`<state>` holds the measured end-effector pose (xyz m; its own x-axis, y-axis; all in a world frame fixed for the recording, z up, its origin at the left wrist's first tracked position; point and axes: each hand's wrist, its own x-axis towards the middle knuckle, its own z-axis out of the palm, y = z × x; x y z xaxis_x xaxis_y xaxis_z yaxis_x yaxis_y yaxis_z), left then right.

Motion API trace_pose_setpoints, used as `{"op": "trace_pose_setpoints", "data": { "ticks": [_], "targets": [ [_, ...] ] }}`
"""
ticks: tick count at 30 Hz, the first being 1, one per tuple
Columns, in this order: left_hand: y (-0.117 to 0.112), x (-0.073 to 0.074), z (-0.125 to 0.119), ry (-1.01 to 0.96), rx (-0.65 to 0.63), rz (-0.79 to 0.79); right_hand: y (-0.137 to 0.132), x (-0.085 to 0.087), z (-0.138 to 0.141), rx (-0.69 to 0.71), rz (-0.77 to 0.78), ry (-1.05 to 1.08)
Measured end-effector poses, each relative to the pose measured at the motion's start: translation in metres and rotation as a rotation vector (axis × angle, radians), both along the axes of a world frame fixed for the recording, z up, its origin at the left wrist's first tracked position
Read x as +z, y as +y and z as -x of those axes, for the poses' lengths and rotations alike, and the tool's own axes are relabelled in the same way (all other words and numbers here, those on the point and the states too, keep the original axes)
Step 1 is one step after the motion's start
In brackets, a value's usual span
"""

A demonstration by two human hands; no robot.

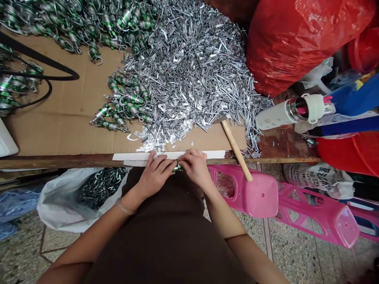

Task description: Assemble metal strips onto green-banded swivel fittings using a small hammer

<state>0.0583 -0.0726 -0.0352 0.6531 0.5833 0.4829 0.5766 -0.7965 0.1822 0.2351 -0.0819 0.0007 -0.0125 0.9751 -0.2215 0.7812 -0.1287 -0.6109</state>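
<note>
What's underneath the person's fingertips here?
A small green-and-silver piece shows between the left hand and the right hand. Their fingers cover part of it, so its full shape cannot be seen.

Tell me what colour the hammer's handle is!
The hammer's handle is light yellowish-brown; it shows best in the head view.

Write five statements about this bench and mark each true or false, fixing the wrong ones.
1. The left hand and right hand meet at a small green-and-silver part. True.
2. The right hand grips a hammer. False: the hammer lies apart from it, handle jutting past the table edge.
3. A red bag sits right of the metal pile. True.
4. The stools are blue. False: the stools are pink.
5. An open white sack holds dark pieces. True.
</note>
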Motion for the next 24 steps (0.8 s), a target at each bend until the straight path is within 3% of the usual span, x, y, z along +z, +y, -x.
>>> {"op": "trace_pose_setpoints", "data": {
  "ticks": [6, 11, 14, 19, 24],
  "targets": [
    [-0.004, 0.019, -0.007, 0.075, 0.082, 0.252, 0.048, -0.004, -0.025, 0.061, -0.178, -0.026],
    [-0.007, 0.023, -0.009, 0.087, 0.116, 0.277, 0.073, -0.003, -0.028, 0.214, -0.166, -0.254],
    [-0.009, 0.021, -0.008, 0.091, 0.125, 0.242, 0.06, -0.001, -0.024, 0.186, -0.193, -0.174],
    [-0.01, 0.016, -0.004, 0.114, 0.094, 0.193, 0.013, 0.003, -0.014, 0.112, -0.137, 0.168],
    [-0.008, 0.012, 0.001, -0.076, 0.08, 0.214, -0.004, -0.003, -0.001, 0.107, -0.136, 0.127]
  ]
}}
